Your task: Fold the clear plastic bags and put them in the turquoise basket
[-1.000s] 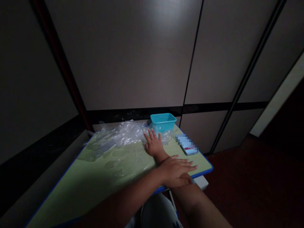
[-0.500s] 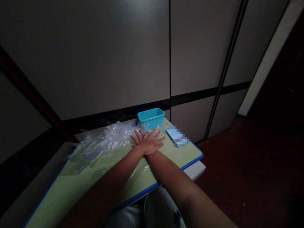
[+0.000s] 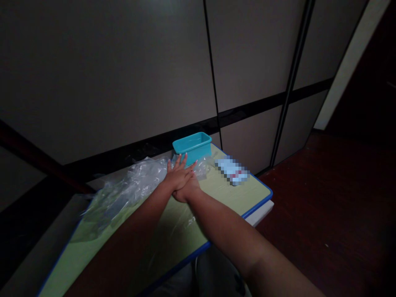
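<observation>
Dim table (image 3: 222, 198), right hand (image 3: 188, 190) under left hand (image 3: 177, 173)

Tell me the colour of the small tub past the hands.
Teal, or turquoise blue; the tub shows in the head view.

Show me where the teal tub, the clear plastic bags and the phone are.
teal tub (image 3: 192, 145), head view, on its front wall.
clear plastic bags (image 3: 136, 181), head view, on the crumpled middle of the heap.
phone (image 3: 232, 170), head view, on its blurred screen.
</observation>
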Demonstrator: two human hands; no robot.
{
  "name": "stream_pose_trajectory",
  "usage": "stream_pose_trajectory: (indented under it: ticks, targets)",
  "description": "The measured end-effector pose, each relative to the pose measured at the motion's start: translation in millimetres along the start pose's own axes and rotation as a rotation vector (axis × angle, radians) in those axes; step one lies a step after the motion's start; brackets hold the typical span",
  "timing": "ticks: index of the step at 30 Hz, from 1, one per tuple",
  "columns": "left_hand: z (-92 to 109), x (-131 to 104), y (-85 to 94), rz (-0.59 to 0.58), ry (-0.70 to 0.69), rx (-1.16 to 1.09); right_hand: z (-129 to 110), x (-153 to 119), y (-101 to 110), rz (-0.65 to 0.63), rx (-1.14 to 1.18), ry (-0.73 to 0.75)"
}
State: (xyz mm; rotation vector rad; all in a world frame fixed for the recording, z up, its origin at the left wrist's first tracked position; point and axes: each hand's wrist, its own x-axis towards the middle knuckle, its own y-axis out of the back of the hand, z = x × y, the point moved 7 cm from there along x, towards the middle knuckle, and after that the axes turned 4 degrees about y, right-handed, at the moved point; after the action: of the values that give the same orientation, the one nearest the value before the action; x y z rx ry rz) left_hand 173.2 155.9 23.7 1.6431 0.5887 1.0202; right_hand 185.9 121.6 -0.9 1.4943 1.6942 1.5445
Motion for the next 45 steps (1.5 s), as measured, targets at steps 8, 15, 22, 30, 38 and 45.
stream_pose_trajectory:
  ticks: [8, 15, 22, 30, 38, 45]
  targets:
    - [-29.5, -33.1, 22.5, 0.228, 0.030, 0.031, -9.6, -2.3, -6.8, -0.022, -0.096, 0.149]
    - [-39.2, -61.3, 36.0, 0.238, 0.049, -0.019, -15.6, -7.4, -0.9, 0.032, -0.153, 0.238]
    - [-72.4, -101.2, 53.9, 0.287, 0.132, 0.031, -17.7, -8.6, 4.0, 0.069, -0.188, 0.244]
    - [-131.1, -150.4, 55.2, 0.328, 0.358, 0.008, -19.6, -10.0, 1.8, 0.027, -0.206, 0.244]
    - [-130.2, -158.7, 52.5, 0.346, 0.294, -0.133, -23.5, -11.6, 12.1, 0.044, -0.164, 0.249]
    - [-126.8, -161.7, 61.2, 0.406, 0.280, -0.208, -41.3, -20.2, 2.0, -0.102, -0.086, 0.304]
